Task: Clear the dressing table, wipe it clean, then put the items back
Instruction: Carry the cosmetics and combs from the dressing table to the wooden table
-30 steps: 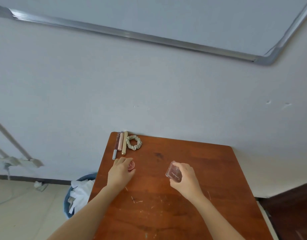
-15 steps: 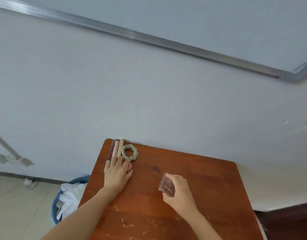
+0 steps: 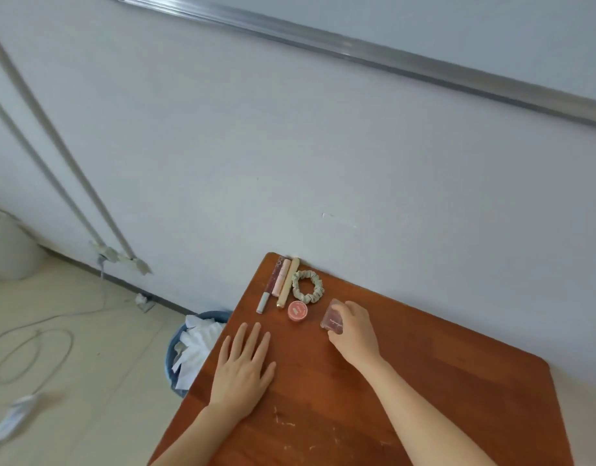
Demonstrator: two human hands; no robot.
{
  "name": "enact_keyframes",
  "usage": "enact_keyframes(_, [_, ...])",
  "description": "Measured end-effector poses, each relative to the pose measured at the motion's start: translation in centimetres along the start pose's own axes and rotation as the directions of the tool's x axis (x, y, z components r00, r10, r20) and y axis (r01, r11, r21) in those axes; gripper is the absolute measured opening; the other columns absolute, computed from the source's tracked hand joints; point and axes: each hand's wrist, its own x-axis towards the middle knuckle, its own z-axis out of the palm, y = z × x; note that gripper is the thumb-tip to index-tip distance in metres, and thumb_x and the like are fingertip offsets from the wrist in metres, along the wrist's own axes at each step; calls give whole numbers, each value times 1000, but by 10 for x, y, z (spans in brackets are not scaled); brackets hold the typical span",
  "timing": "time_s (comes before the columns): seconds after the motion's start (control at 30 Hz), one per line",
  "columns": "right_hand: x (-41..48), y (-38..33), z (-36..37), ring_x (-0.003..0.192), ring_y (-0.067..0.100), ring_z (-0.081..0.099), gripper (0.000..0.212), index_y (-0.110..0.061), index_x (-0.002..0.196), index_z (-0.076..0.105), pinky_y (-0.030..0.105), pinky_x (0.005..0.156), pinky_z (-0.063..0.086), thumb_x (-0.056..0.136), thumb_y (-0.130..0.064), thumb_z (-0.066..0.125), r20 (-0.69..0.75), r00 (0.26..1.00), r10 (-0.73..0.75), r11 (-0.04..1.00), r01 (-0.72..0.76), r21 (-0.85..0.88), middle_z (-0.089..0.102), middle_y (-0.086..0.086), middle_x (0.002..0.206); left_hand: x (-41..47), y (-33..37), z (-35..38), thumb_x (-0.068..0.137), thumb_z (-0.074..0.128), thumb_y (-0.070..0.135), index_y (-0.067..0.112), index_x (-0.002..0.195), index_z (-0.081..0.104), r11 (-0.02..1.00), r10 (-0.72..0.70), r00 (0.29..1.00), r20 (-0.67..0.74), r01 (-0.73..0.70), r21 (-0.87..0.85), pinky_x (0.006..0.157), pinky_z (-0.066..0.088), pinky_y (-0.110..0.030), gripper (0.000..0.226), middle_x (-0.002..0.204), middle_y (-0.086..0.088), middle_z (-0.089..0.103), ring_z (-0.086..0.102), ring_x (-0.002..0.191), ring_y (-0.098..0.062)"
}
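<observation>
Dressing-table surface [image 3: 458, 364] held three tubes [image 3: 279, 284], a scrunchie [image 3: 308, 286] and a pink pot [image 3: 297, 311] in its left corner. The right hand [image 3: 353, 331] had its grip curled round a clear case [image 3: 330, 319] beside the pot; the left hand [image 3: 244, 368] lay flat, holding nothing. Clearing and wiping looked done, replacing nearly so.

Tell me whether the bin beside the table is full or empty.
Nearly full: crumpled white material fills the bin up to its rim. How tightly it is packed below cannot be told.
</observation>
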Motion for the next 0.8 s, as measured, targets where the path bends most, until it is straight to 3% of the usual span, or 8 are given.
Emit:
enact_keyframes(0.1, [14,0,1,125,19,32,44,-18,128,44,28,95,40,86,-19,58,-4,1000,18,1000,-18,-11,43,3,130,0,1,-3,93,2,53,27,110,66,1000,-10,1000,29,10,-28,90,39,-40,72,115,2,66,62,108,-22])
enact_keyframes(0.33, [28,-6,1,138,24,18,49,-18,135,40,33,108,25,89,-25,56,39,999,28,1000,-28,-3,27,10,147,0,0,-5,92,0,54,30,113,64,999,-4,1000,27,5,-32,92,36,-40,71,118,4,65,60,112,-22])
enact_keyframes(0.37, [26,-6,0,139,25,14,50,-19,135,40,35,110,22,89,-29,55,30,999,27,999,-26,-25,25,10,149,0,1,-8,89,-6,57,30,120,59,999,-11,1000,22,11,-33,97,32,-41,76,126,2,59,53,120,-23])
enact_keyframes(0.43, [16,-5,0,140,26,11,49,-20,135,40,38,112,18,90,-33,52,-28,999,28,997,-30,-77,22,10,150,-1,2,-6,70,-29,67,31,141,30,999,29,999,37,-28,-16,109,6,-42,99,151,2,26,20,140,-25])
enact_keyframes(0.5, [-4,-1,-2,141,25,10,47,-20,136,40,37,113,15,92,-34,48,-83,996,44,995,-52,-89,22,10,151,-2,2,-4,50,-42,68,31,145,7,997,25,998,50,-21,-69,107,-12,-38,114,156,4,2,-2,144,-22])
enact_keyframes(0.57, [-29,7,-6,141,22,9,45,-20,136,40,35,113,14,94,-35,45,-99,993,70,992,-79,-93,21,8,152,-3,1,-8,58,-37,69,30,144,20,998,29,998,62,-25,-64,109,-3,-40,111,154,2,16,10,143,-24])
enact_keyframes(0.67, [-69,23,-18,141,19,9,44,-21,136,40,33,113,13,95,-35,43,-129,980,150,981,-163,-103,20,5,152,-3,2,-10,89,-6,58,27,112,65,996,84,996,-20,-85,-32,94,44,-43,80,120,1,63,57,116,-24])
enact_keyframes(0.8, [-126,21,-24,141,18,10,44,-25,137,36,35,115,10,96,-37,40,-215,910,355,922,-379,-83,23,1,151,8,19,-34,93,4,51,21,104,67,931,351,922,-164,-361,-41,87,49,-44,71,114,-2,66,57,112,-25])
